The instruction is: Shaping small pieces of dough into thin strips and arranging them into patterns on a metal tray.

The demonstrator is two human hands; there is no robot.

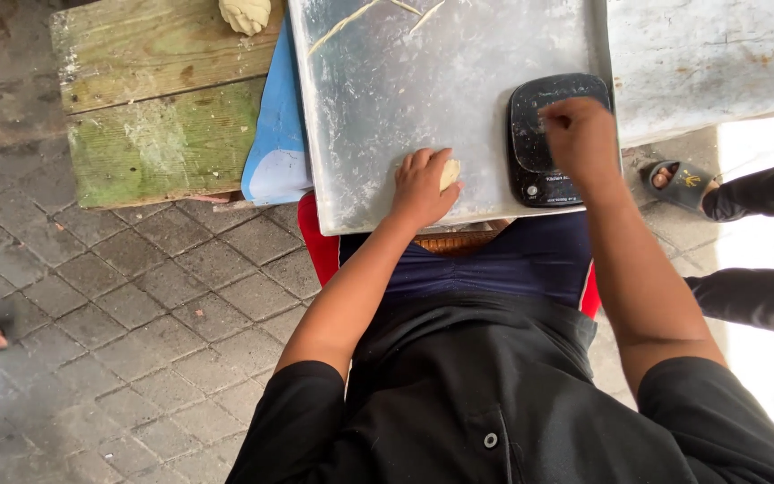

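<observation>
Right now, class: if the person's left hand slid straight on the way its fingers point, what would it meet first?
The left hand already covers a small dough piece; beyond that lies only bare metal tray, then probably the thin dough strips near its far edge.

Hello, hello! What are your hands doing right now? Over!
Left hand covering dough piece on metal tray. Right hand on black scale. Nothing blocking.

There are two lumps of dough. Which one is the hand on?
The small dough piece on the metal tray, under the left hand. The other, bigger dough lump sits untouched on the wooden board, far from both hands.
</observation>
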